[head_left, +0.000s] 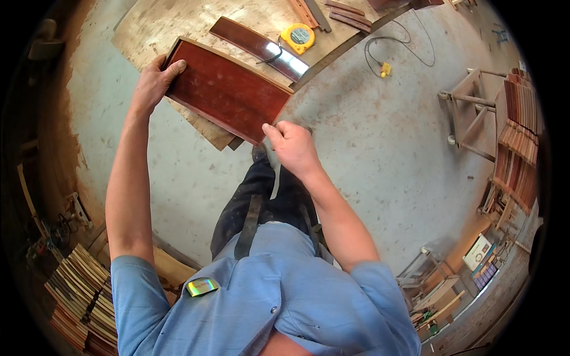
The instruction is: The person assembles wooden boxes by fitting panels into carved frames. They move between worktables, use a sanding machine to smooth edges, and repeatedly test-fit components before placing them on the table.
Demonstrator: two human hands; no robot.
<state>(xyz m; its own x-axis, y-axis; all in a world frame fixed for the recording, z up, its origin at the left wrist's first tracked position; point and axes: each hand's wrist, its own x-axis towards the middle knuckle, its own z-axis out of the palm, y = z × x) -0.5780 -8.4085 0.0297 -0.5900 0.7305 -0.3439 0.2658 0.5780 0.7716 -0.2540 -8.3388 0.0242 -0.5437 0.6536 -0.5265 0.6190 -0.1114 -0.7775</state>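
A dark red varnished wooden panel (228, 89) is held flat above the edge of a plywood worktop (178, 24). My left hand (153, 80) grips its far left corner, thumb on top. My right hand (292, 145) pinches the panel's near right corner. Just beyond the panel, a second glossy dark red strip (249, 43) lies on the worktop. A yellow tape measure (298, 37) sits next to that strip.
Several narrow wood strips (350, 16) lie at the back of the worktop. A cable with a yellow plug (385, 70) trails over the concrete floor. A wooden stool frame (469, 110) and stacked red slats (519, 130) stand right. More stacked boards (80, 296) sit lower left.
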